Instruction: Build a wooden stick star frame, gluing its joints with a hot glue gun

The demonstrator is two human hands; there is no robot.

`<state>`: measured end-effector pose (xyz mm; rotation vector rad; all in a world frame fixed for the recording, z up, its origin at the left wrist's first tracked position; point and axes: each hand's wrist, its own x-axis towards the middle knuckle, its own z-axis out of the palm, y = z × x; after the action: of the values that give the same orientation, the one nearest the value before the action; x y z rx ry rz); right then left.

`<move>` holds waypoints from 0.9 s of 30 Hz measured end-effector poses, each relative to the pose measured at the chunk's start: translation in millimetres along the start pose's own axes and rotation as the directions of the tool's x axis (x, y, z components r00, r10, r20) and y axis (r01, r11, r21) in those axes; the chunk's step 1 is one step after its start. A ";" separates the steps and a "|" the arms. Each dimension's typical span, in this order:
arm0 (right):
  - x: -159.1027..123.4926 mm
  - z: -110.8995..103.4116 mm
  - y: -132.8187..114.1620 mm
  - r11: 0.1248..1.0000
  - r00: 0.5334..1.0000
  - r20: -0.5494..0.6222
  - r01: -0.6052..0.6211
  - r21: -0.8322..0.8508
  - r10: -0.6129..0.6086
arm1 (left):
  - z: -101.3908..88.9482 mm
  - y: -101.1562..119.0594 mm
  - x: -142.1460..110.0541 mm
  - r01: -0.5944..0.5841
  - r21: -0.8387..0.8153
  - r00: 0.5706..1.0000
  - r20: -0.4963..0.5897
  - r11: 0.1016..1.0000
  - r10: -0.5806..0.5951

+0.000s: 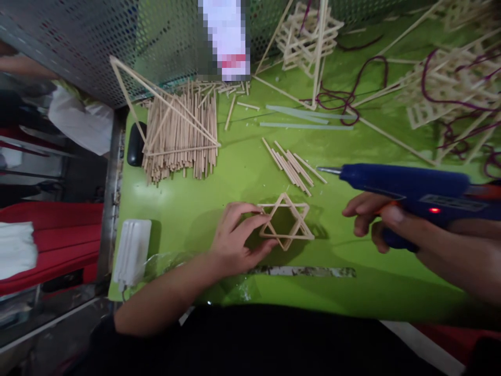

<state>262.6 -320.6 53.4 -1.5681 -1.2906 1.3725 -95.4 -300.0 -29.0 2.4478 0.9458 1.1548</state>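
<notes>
And there's your left grip (245,235) pinching the near-left side of the stick star (291,237), just right of your palm above the tabletop (188,219), contact hard to tell, probably light, stiff and fragile, best held by its outer edges, while your right grip (415,230) wraps the glue gun (407,180).

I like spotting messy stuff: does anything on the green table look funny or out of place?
Yes, a bit. The purple string at the top right lies in messy loops, and a big stick triangle sits askew across the pile of sticks, one corner poking past it.
</notes>
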 end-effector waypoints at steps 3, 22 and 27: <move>3.5 6.8 3.8 0.998 0.995 0.080 -0.054 -0.014 0.055 | -2.0 -2.5 -0.8 0.031 -0.035 0.999 0.024 0.999 -0.031; 7.0 11.3 47.9 0.980 0.966 0.166 -0.193 -0.048 0.198 | -6.2 22.7 -6.2 0.211 0.154 0.956 0.172 0.965 -0.237; 6.2 11.5 47.1 0.974 0.961 0.168 -0.209 -0.091 0.222 | -1.0 19.9 -12.9 0.202 0.084 0.968 0.136 0.976 -0.212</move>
<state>262.5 -329.1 5.3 -1.7085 -1.3163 1.6493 -93.4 -323.4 -26.1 2.3783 1.1816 0.8760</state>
